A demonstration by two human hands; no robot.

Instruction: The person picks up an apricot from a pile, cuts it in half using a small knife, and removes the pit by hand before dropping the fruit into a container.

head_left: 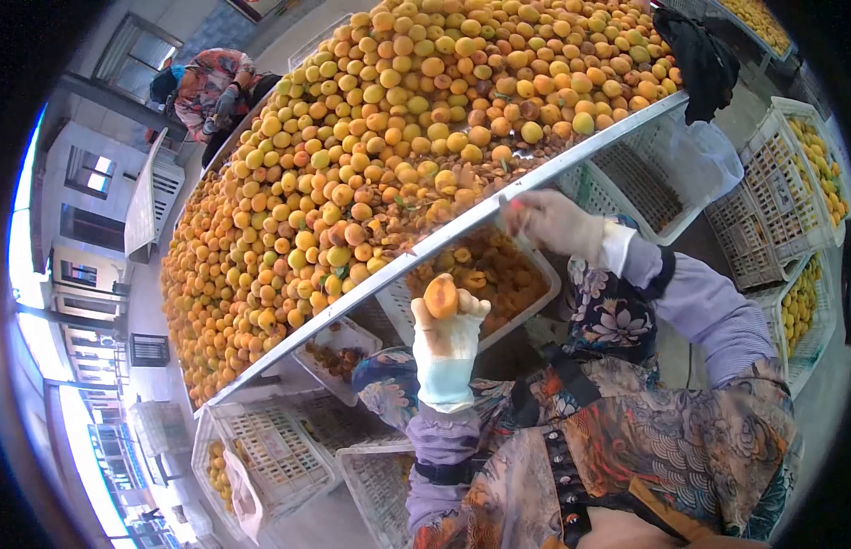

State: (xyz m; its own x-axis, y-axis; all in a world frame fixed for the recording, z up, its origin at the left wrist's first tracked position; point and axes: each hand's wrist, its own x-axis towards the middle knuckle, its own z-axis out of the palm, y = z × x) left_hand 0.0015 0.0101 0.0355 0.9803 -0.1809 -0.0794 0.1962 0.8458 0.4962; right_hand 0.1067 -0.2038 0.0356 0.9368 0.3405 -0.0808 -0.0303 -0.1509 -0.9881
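Note:
My left hand [446, 340], in a pale glove, holds an apricot [441, 297] upright at its fingertips. The apricot's face toward me has a darker, reddish-brown middle. Past the metal rim [462, 218] of the sorting table, on my side, is my right hand [561, 225], gloved and slightly blurred. Its fingers are closed around a small red tool [518, 207], mostly hidden by them. Beneath and between both hands stands a white crate [538, 297] with opened, orange apricot pieces [485, 265] in it. A large heap of whole apricots [352, 165] covers the table beyond.
Torn brown-orange scraps [398, 212] lie along the table's near edge. Crates [270, 448] stand lower left; stacked crates of apricots [778, 197] are on the right. A black cloth [695, 59] hangs over the table's far right corner. Another person [210, 91] bends at the table's far left side.

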